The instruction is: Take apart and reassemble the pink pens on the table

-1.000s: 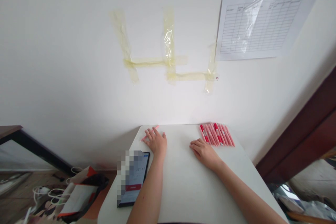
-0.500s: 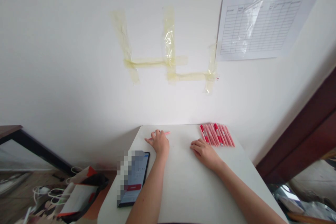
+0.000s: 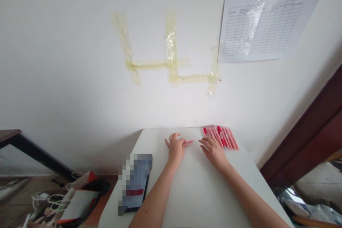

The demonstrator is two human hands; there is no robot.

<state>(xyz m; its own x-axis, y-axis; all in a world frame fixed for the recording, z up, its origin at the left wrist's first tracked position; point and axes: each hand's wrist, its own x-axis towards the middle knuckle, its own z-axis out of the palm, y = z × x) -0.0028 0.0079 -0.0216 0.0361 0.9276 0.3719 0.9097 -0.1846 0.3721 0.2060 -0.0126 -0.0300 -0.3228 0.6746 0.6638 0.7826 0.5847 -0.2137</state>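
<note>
Near the back of the white table (image 3: 197, 188), my left hand (image 3: 176, 150) has a slim pink pen (image 3: 188, 143) between its fingers. One end of that pen sticks out to the right, and the rest is hidden by the hand. Just right of the pen's tip is my right hand (image 3: 213, 152), fingers stretched out and apart with nothing in them. It overlaps the left part of a row of pink and red pens (image 3: 230, 139), which lie side by side at the back right. Whether my right fingers touch those pens I cannot tell.
A phone (image 3: 138, 199), partly pixelated, lies at the table's left edge beside my left forearm. The white wall (image 3: 80, 78) rises behind the table, with yellowed tape and a printed sheet (image 3: 256, 32). Bags and cables (image 3: 77, 199) sit on the floor at left.
My left hand has moved right with the pink pen, towards my right hand. My right hand has shifted slightly right and up, over the row's left edge, with its fingers spread more.
</note>
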